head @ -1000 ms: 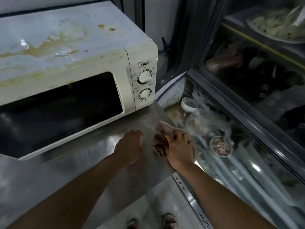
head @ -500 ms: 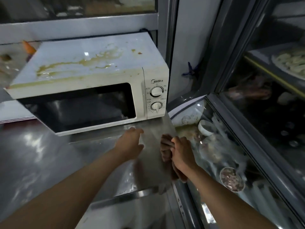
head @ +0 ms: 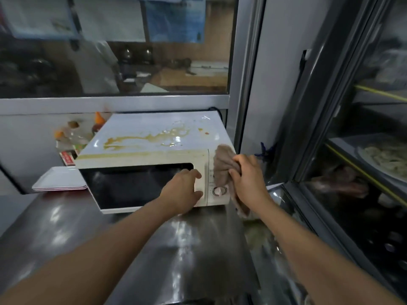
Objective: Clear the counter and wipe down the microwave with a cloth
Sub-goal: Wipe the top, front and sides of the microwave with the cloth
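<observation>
— Looking largest first: what's around you?

— One steel table (head: 66, 227) carries one stained white microwave (head: 154, 137); a stack of white trays (head: 59, 179) sits just left, bottles (head: 72, 137) behind.

— And your two hands?

— Your left hand (head: 182, 190) rests on the door's right edge, fingers loosely bent. Your right hand (head: 248, 175) grips one brown cloth (head: 222, 164) against the control panel, covering the upper part; one knob (head: 218, 191) shows.

A cloth (head: 222, 167) covers the microwave's (head: 154, 137) upper dial; bottles (head: 72, 137) behind it blur, their labels apparently unreadable.
</observation>
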Tool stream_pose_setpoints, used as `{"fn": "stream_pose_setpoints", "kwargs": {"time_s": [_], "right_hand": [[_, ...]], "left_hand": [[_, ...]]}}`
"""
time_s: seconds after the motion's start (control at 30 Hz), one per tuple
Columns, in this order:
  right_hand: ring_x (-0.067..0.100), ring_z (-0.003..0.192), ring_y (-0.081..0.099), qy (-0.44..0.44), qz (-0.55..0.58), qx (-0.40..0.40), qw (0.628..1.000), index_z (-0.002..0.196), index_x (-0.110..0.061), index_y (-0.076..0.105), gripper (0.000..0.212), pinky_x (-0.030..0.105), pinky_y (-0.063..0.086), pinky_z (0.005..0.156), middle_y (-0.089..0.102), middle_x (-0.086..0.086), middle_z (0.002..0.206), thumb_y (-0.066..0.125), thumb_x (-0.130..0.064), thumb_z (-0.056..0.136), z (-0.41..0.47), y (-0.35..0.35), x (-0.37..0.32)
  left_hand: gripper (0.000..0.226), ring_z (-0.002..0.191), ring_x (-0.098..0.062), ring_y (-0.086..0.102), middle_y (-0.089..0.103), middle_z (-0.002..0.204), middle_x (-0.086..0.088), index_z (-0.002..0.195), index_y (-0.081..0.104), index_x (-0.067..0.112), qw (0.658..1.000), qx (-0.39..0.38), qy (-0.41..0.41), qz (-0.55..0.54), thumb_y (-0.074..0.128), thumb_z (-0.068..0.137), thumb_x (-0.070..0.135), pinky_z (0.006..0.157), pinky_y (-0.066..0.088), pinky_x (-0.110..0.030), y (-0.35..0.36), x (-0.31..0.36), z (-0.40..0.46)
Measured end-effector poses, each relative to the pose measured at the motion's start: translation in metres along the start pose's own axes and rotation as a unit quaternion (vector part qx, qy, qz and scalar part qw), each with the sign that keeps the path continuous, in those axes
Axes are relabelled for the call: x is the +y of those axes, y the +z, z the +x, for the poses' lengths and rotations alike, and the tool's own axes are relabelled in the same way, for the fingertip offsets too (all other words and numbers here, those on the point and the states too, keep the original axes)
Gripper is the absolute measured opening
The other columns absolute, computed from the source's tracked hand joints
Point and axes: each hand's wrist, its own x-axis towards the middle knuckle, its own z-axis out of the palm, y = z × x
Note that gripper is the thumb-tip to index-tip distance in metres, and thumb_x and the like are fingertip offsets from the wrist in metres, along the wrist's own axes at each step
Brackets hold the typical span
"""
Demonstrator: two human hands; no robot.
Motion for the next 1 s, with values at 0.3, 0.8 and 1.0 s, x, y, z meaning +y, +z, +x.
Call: {"fn": "stream_pose_setpoints", "kwargs": {"time_s": [0.3, 0.8, 1.0], "right_hand": [[0.028, 0.115, 0.041, -0.041, -0.094, 0.024, 0.994, 0.112, -0.011, 0.056, 0.021, 0.032, 0.037, 0.095, 0.045, 0.013, 0.12, 0.052, -0.018, 0.093, 0.09, -0.001, -0.026], [0.02, 0.141, 0.015, -0.067, -0.266, -0.162, 0.948, 0.147, -0.026, 0.025, 0.049, 0.032, 0.004, 0.113, 0.022, 0.002, 0.154, 0.022, -0.043, 0.101, 0.111, 0.06, -0.022], [0.02, 0.142, 0.017, -0.103, -0.266, -0.153, 0.946, 0.146, -0.028, 0.026, 0.059, 0.034, 0.004, 0.107, 0.022, -0.003, 0.155, 0.013, -0.047, 0.092, 0.098, 0.106, -0.072]], "left_hand": [[0.048, 0.124, -0.023, 0.043, 0.045, 0.134, -0.004, 0.133, 0.042, 0.018, 0.997, 0.048, -0.003, 0.056, 0.058, 0.089, 0.027, 0.098, 0.042, -0.038, -0.052, -0.028, 0.042], [0.034, 0.115, -0.02, 0.044, 0.051, 0.12, 0.002, 0.122, 0.052, 0.022, 0.988, 0.098, 0.046, 0.111, 0.055, 0.09, 0.031, 0.093, 0.037, -0.03, -0.061, -0.104, 0.084], [0.035, 0.107, -0.019, 0.049, 0.054, 0.109, 0.004, 0.117, 0.057, 0.023, 0.987, 0.115, 0.068, 0.084, 0.062, 0.085, 0.037, 0.088, 0.037, -0.029, -0.061, -0.123, 0.084]]}}
